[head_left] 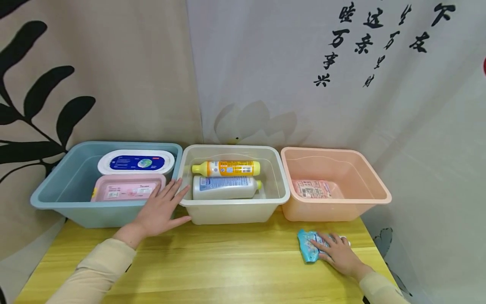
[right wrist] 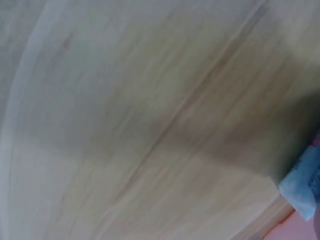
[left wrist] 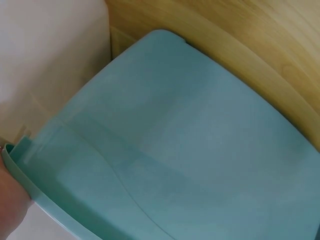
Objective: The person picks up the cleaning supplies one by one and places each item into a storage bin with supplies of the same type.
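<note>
My left hand (head_left: 158,211) rests with spread fingers at the right front corner of the blue bin (head_left: 91,205), its thumb beside the white bin's front. In the left wrist view, part of that hand shows at the left edge, against the rim of a blue-green bin (left wrist: 165,130). On the table, my right hand (head_left: 341,255) lies over a light-blue soft packet (head_left: 308,247), fingers spread across it; the palm side is hidden. A corner of the blue packet (right wrist: 300,192) enters the right wrist view at the right edge.
Inside the blue bin are a white wipes tub (head_left: 136,162) and a pink pack (head_left: 127,188). The white bin (head_left: 231,213) contains a yellow bottle (head_left: 228,168) and a white bottle (head_left: 224,188). A pink packet (head_left: 312,188) lies in the peach bin (head_left: 322,211). Curtains hang behind.
</note>
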A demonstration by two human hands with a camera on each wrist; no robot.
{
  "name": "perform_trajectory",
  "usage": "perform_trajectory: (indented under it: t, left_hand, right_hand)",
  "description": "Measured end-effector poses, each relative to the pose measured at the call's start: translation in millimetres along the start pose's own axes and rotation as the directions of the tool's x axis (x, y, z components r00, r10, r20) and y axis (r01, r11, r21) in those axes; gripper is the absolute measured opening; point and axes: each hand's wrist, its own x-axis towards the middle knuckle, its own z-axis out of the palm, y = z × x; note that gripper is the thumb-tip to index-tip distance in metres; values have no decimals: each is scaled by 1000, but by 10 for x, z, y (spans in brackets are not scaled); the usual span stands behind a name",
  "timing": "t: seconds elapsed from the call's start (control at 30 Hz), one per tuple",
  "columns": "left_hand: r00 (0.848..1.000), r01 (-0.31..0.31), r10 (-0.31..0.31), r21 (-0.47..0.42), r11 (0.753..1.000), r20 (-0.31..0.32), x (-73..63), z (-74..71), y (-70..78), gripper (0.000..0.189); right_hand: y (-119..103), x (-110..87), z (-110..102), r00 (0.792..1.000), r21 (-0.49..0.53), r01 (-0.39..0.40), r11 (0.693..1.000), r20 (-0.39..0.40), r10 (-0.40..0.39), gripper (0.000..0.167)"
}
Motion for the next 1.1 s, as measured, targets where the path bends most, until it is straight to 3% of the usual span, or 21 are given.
perform_trajectory:
  t: [0.43,0.63,0.9,1.1]
  left_hand:
    - [1000,-8,8,-7,1000,14,15,23,18,86]
    - [1000,7,-7,-12,1000,4,-4,1,7,86]
    - [1000,3,-3,-16,1000,6,-13,-17,2,86]
    - [1000,3,-3,-16,1000,14,-6,-23,7,86]
  right_hand:
    - [-12,-72,2,997,-29,-5,1000,-74,2,36]
    - [-23,-22,-155,995,-37,-4,999,-101,0,37]
    - [-82,10,-355,989,-136,54,989,-128,-72,37]
    - [-148,11,-498,985,-146,74,986,-142,-95,37]
